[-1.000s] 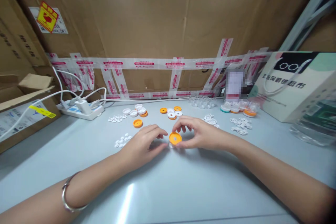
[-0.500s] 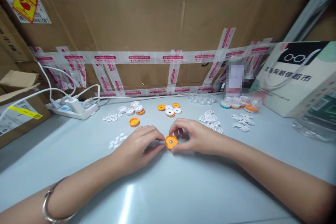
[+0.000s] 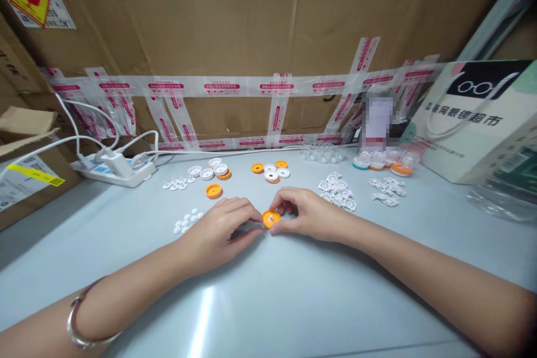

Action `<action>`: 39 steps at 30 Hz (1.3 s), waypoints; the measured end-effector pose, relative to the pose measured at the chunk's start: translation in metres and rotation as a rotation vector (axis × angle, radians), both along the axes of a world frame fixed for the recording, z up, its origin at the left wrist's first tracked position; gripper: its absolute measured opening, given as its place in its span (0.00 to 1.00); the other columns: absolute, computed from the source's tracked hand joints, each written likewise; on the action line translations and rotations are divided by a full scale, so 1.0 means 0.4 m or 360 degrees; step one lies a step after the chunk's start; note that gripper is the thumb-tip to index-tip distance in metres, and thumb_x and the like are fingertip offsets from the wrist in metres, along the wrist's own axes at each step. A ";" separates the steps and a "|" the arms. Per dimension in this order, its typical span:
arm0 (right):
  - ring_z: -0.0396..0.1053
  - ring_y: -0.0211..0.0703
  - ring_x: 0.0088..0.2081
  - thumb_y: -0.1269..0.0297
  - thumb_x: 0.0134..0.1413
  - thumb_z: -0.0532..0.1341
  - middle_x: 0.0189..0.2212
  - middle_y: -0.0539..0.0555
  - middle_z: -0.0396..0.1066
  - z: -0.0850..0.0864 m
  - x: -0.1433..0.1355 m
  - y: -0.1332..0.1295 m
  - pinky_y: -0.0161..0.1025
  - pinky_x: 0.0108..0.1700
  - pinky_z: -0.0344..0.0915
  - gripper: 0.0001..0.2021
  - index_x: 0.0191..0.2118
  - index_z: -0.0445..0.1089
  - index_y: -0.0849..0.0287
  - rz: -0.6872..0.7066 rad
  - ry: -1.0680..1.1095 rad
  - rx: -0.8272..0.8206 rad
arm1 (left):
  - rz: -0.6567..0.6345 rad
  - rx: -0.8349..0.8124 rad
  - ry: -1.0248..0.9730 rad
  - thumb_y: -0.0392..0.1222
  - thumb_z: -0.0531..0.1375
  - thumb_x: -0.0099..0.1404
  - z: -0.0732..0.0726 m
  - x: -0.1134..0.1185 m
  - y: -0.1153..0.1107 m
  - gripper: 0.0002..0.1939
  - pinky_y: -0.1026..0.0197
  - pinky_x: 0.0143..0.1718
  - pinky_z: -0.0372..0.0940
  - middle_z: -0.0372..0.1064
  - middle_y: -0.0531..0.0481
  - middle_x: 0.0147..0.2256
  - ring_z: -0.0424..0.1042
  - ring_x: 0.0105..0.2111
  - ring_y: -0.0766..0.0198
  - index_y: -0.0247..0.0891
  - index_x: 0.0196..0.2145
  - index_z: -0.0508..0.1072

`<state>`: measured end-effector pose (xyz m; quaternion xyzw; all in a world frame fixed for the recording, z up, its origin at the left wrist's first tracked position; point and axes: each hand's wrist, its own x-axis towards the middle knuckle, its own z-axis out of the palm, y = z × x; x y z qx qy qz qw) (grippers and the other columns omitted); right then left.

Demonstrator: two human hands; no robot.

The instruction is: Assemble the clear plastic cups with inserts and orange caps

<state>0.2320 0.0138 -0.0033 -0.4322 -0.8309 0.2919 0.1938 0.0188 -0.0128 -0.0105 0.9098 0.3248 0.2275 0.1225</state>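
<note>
Between my hands sits an orange round plastic cap (image 3: 271,220) with a raised rim and a small white peg standing in its centre. My right hand (image 3: 308,215) pinches its right side, with thumb in front and fingers behind. My left hand (image 3: 229,229) has its thumb and fingertips at the cap's left edge; they look closed on it. Behind my left hand lie an orange cap (image 3: 213,191) and small white discs (image 3: 182,225). Beyond them is a group of white caps (image 3: 207,174), with white pegged pieces (image 3: 177,183) to their left.
Orange and white rings (image 3: 282,173) lie behind the hands. White openwork parts (image 3: 338,193) and clear plastic parts (image 3: 322,153) are to the right. A power strip (image 3: 121,173) stands at left, a paper bag (image 3: 465,140) and plastic container (image 3: 507,190) at right. Cardboard (image 3: 235,17) walls the back.
The orange cap has shifted slightly left and tilted, and its centre now shows a white peg instead of a shiny metallic spot. The whole view has moved a little.
</note>
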 end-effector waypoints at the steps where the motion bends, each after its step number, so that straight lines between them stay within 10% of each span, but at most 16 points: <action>1: 0.63 0.38 0.31 0.58 0.40 0.67 0.29 0.50 0.67 -0.004 -0.001 0.004 0.34 0.33 0.58 0.13 0.32 0.70 0.59 -0.0040 0.0011 0.0014 | 0.0004 0.0003 0.0002 0.37 0.54 0.64 0.000 -0.001 0.001 0.06 0.61 0.35 0.59 0.68 0.50 0.35 0.66 0.34 0.64 0.40 0.39 0.68; 13: 0.63 0.39 0.32 0.59 0.45 0.64 0.29 0.51 0.66 -0.036 -0.013 0.027 0.36 0.34 0.58 0.11 0.36 0.72 0.59 -0.0178 0.0051 0.0288 | 0.0071 0.0250 -0.0010 0.38 0.52 0.64 0.043 -0.023 0.018 0.08 0.61 0.39 0.61 0.69 0.48 0.35 0.68 0.36 0.63 0.38 0.38 0.69; 17: 0.62 0.40 0.33 0.60 0.46 0.63 0.30 0.51 0.66 -0.031 -0.016 0.022 0.36 0.35 0.58 0.11 0.36 0.72 0.58 -0.0185 0.0034 0.0270 | 0.0448 0.0228 0.0115 0.43 0.54 0.62 0.136 -0.142 0.066 0.09 0.64 0.35 0.62 0.71 0.50 0.33 0.69 0.33 0.63 0.37 0.33 0.71; 21: 0.62 0.41 0.34 0.58 0.45 0.63 0.31 0.52 0.66 -0.023 -0.016 0.014 0.37 0.35 0.58 0.12 0.37 0.71 0.58 -0.0156 0.0018 0.0220 | 0.0710 -0.0356 0.0739 0.40 0.57 0.56 0.187 -0.292 0.092 0.06 0.67 0.28 0.59 0.72 0.53 0.30 0.68 0.29 0.65 0.38 0.31 0.73; 39: 0.62 0.41 0.34 0.56 0.43 0.64 0.31 0.51 0.64 -0.018 -0.015 0.008 0.37 0.36 0.58 0.13 0.34 0.69 0.58 -0.0108 -0.0013 0.0210 | 0.0955 -0.0677 0.1053 0.40 0.57 0.45 0.117 -0.339 0.143 0.07 0.65 0.24 0.58 0.71 0.50 0.25 0.69 0.27 0.60 0.38 0.24 0.73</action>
